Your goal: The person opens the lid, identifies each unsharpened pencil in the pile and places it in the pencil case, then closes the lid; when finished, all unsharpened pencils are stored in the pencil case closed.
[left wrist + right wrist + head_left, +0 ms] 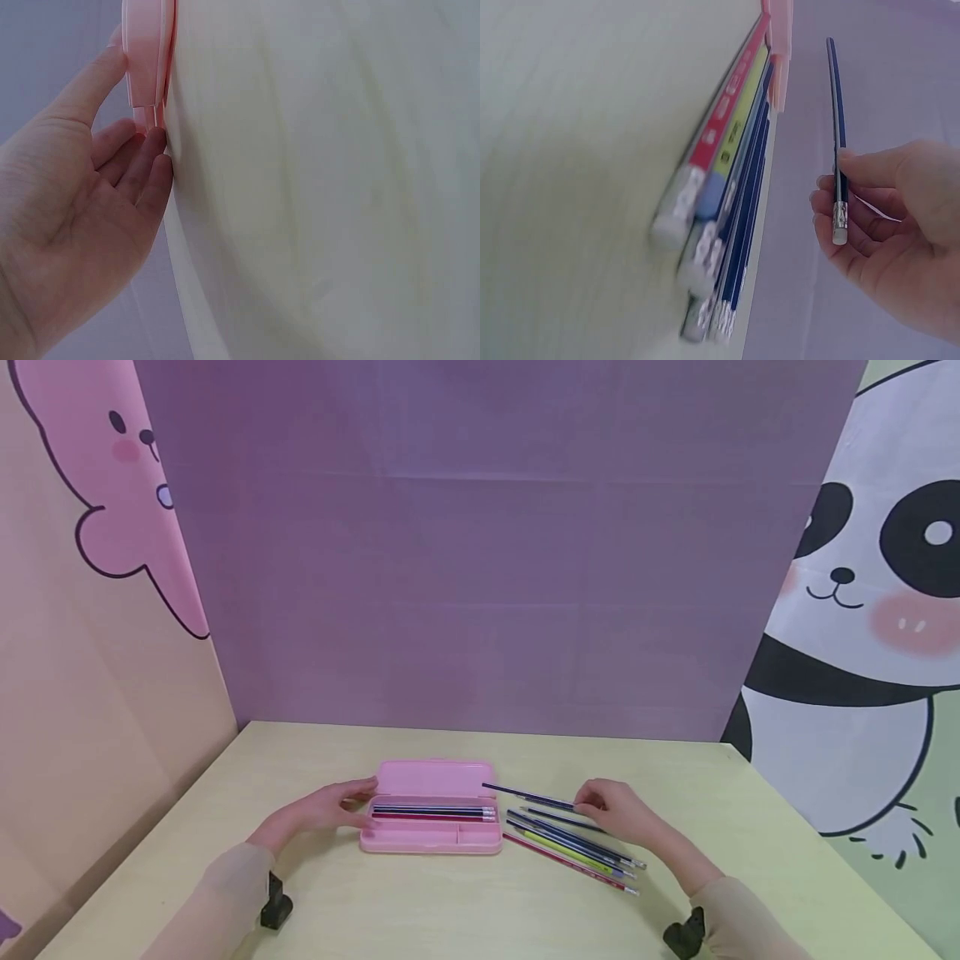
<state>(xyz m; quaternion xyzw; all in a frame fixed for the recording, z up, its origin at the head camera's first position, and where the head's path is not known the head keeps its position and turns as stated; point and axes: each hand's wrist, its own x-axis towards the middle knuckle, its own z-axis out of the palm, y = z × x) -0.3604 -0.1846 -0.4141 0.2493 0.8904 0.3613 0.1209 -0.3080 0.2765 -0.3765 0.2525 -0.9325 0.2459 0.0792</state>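
Note:
A pink pencil case [408, 838] lies on the table with its lid [435, 777] folded back. Several dark pencils and a red one [431, 816] lie side by side in its long compartment. My left hand [333, 804] grips the left end of the case, thumb and fingers on either side of the hinge area. My right hand [618, 812] pinches a dark blue striped pencil [838, 112] near its eraser end, above the table. Under it, to the right of the case, a loose pile holds several dark pencils, a yellow pencil [742, 112] and a red pencil [724, 112].
The pale wooden table [420, 918] ends at a purple backdrop [480, 568]. A panda picture [840, 727] covers the right wall and a pink cartoon figure [112, 527] the left one. Each wrist wears a small black camera.

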